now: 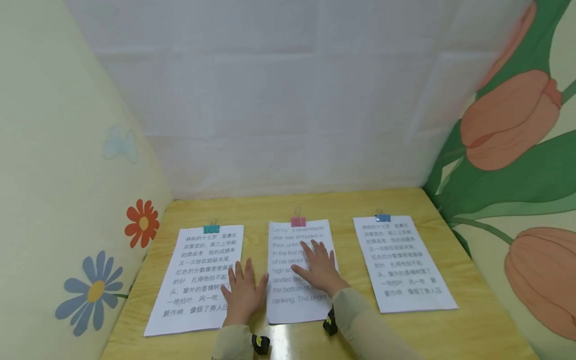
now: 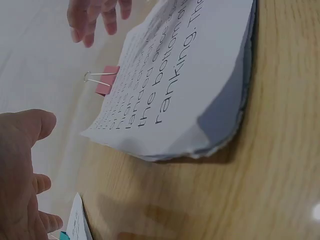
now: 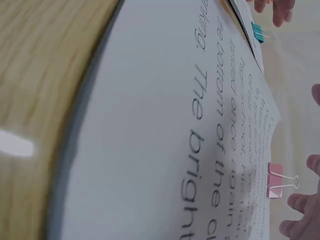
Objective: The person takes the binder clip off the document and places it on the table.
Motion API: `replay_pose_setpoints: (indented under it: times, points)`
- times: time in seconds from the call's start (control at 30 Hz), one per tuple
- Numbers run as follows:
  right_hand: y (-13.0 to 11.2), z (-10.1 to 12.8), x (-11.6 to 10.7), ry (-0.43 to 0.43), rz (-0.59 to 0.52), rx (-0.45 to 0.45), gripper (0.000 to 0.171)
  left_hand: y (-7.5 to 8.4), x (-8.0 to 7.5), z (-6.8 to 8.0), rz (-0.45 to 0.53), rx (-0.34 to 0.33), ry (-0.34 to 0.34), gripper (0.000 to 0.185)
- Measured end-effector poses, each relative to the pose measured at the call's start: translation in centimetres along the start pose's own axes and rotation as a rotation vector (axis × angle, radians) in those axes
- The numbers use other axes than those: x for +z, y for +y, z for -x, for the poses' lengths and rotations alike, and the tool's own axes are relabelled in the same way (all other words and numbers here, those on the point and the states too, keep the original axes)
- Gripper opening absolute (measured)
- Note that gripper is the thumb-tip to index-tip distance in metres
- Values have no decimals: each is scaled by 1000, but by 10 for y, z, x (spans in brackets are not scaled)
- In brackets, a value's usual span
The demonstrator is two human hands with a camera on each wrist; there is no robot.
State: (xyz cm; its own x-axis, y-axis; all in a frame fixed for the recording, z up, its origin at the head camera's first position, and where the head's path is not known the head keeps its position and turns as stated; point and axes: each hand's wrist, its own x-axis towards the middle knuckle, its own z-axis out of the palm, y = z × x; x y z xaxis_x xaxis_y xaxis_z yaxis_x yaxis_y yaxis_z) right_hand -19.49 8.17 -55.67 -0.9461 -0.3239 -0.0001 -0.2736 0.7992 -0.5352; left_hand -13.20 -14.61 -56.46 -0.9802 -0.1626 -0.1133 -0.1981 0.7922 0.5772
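Observation:
Three clipped stacks of printed paper lie on a wooden table. Above the middle stack (image 1: 297, 312), which bears English text and a pink binder clip (image 1: 298, 222), my right hand (image 1: 320, 269) is held with fingers spread. In the left wrist view that hand appears apart from the sheet. My left hand (image 1: 245, 292), fingers also spread, hovers between the middle stack and the left stack (image 1: 193, 280), covering part of its right edge. A teal binder clip (image 1: 211, 229) holds the left stack, printed in Chinese. Neither hand holds anything.
On the right lies another stack of Chinese text (image 1: 405, 265) with a blue binder clip (image 1: 383, 218). A white sheet (image 1: 292, 100) hangs behind the table (image 1: 261, 207). Painted flower panels stand at the left (image 1: 67, 175) and right (image 1: 508, 200). Each wrist wears a small black device.

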Motion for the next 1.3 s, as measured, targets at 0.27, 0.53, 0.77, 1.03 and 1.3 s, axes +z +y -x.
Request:
replay_pose_setpoints:
  times: [0.27,0.53,0.77,1.03,1.3]
  points:
    - [-15,-11,-3,-53,-12,-26,81,-5,-4,0,25,6,32,77]
    - [-24,-30,-8,-61,25,-84,78,-6,-12,-3,55,-13,68,77]
    - [-34,-41,-8,-11,-2,-160,76,-14,-16,-1,58,-12,110,76]
    - [-47,-53,-4,3,-14,-218,73,-22,-25,-4,81,17,155,75]
    - [-57,-56,5,-72,-90,-218,72,-30,-37,-5,153,-5,149,71]
